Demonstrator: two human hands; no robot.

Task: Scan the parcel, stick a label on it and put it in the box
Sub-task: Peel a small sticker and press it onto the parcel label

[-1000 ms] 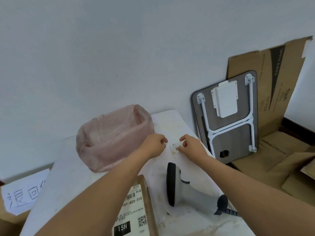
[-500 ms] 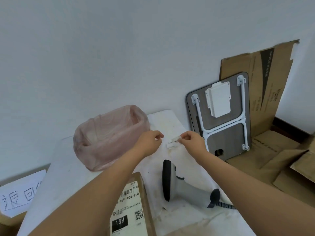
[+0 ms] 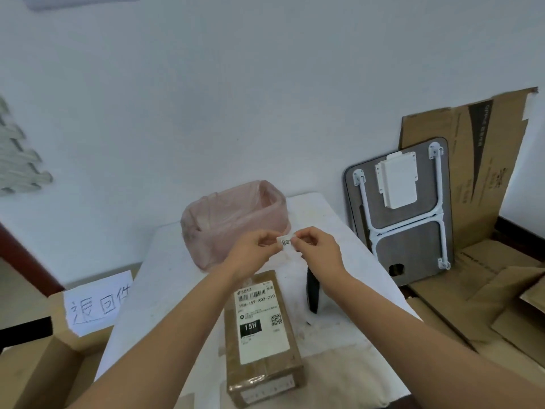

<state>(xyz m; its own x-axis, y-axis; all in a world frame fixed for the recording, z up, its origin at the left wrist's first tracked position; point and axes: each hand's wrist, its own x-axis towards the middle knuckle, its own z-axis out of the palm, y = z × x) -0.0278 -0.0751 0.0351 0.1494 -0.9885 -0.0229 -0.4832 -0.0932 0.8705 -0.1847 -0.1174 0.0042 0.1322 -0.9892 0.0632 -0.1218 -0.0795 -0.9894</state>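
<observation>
Above the parcel (image 3: 261,329) on the surface (image 3: 339,343), left hand (image 3: 253,250) and right hand (image 3: 317,249) pinch a small label (image 3: 285,242), not yet stuck; boxing remains.

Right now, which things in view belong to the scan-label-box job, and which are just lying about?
In the job:
small label, pinched between left hand and right hand
parcel
scanner
box with handwritten sign

Lying about:
pink bag-lined bin
folded table
flattened cardboard
</observation>
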